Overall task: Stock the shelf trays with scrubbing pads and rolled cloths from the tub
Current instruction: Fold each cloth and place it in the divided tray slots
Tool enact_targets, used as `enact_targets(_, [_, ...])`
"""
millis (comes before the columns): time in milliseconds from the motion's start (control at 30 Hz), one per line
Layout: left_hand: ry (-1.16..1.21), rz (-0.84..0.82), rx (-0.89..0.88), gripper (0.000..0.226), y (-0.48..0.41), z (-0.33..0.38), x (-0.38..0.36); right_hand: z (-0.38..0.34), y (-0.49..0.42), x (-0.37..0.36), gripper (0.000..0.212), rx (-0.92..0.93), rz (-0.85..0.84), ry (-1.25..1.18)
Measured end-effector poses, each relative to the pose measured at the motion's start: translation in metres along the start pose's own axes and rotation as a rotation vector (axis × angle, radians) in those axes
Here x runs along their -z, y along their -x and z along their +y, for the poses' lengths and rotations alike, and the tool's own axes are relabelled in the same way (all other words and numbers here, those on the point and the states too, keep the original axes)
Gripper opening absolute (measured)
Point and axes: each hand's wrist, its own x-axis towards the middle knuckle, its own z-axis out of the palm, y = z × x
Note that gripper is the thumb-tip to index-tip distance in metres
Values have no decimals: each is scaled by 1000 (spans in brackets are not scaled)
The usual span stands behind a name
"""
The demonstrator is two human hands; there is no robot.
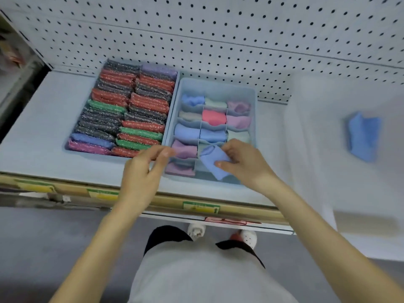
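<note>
Your right hand (242,159) pinches the blue cloth (215,164); left hand (146,169) open, steadying the divided tray (172,130) — tuck it down snugly.

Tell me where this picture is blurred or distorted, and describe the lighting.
Head view: motion blur smears the loose blue cloth at far right, while the rolled cloth in the right hand reads sharper; wide-angle distortion bows the pegboard rows and shelf edge; lighting is soft, without hard shadows.
</note>
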Motion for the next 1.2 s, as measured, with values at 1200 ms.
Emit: enact_targets(1200, [182,-203,-88,43,-27,118,-142,74,51,190,21,-158,514,-333])
